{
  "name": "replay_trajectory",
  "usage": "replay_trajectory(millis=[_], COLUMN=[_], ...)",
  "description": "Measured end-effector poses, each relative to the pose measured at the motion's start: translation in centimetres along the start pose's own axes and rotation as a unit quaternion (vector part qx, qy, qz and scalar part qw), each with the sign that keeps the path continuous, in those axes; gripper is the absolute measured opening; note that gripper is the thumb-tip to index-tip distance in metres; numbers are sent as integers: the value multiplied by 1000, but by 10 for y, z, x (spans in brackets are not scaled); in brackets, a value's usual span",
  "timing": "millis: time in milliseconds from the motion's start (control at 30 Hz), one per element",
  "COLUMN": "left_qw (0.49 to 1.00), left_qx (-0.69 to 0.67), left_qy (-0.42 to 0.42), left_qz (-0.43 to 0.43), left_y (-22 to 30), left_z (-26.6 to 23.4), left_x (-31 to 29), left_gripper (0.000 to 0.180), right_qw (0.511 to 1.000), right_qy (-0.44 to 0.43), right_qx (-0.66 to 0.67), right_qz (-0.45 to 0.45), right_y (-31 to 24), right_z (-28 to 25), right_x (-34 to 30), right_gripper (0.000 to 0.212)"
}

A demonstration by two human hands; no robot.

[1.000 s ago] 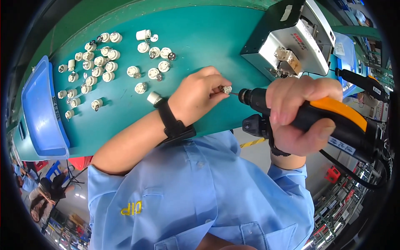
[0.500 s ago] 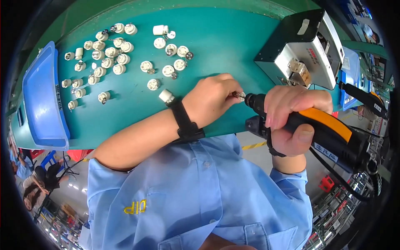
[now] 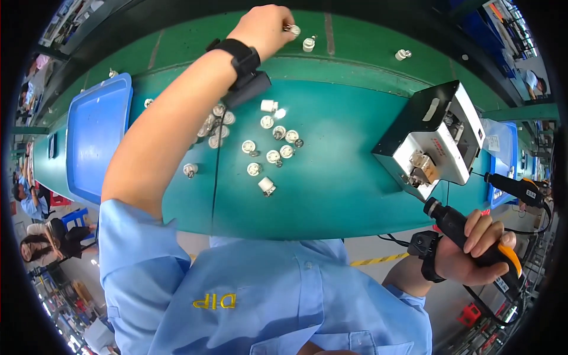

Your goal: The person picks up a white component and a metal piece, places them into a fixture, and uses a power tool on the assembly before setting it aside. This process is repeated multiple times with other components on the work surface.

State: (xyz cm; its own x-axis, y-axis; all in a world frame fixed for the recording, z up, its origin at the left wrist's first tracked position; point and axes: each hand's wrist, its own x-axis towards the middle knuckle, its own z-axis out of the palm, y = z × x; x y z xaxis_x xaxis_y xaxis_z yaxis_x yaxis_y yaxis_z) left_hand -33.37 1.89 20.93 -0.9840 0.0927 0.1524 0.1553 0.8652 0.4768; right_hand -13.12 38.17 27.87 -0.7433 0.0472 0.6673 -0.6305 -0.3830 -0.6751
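Note:
My left hand point(image 3: 264, 29) reaches over the far edge of the teal mat, its fingers closed on a small white lamp socket point(image 3: 294, 30) with metal parts. Beside it on the green ledge stands another white socket point(image 3: 309, 44). At the right, my right hand point(image 3: 473, 254) is wrapped round a black and orange electric screwdriver point(image 3: 451, 223), its tip pointing up and left, clear of the sockets. Several sockets point(image 3: 273, 156) lie loose mid-mat, while my left forearm hides part of another group point(image 3: 214, 127).
A blue tray point(image 3: 97, 188) is at the left. At the right stands a black and white box-shaped machine point(image 3: 414, 106); beyond it are a second screwdriver point(image 3: 516, 189) and a blue bin point(image 3: 502, 198). One more socket point(image 3: 403, 54) sits on the far green ledge point(image 3: 367, 47).
My left hand has moved from the screwdriver's tip to the far ledge with a socket. My right hand has drawn the screwdriver away, right and nearer me. The view has shifted.

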Motion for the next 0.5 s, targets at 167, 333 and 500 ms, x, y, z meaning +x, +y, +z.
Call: replay_trajectory(millis=[167, 333, 500], left_qw=[949, 979, 947], left_qx=[92, 32, -25], left_qy=[128, -73, -140], left_qz=[273, 190, 287], left_y=[-6, 28, 110], left_z=[53, 39, 14], left_x=[33, 22, -71], left_gripper=[31, 39, 17], right_qw=[997, 991, 990], right_qy=[40, 91, 64], right_qx=[-70, -87, -124], right_qz=[-19, -45, 6], right_y=[-5, 8, 22], right_z=[-1, -8, -11], right_x=[3, 16, 14], right_gripper=[42, 47, 45])
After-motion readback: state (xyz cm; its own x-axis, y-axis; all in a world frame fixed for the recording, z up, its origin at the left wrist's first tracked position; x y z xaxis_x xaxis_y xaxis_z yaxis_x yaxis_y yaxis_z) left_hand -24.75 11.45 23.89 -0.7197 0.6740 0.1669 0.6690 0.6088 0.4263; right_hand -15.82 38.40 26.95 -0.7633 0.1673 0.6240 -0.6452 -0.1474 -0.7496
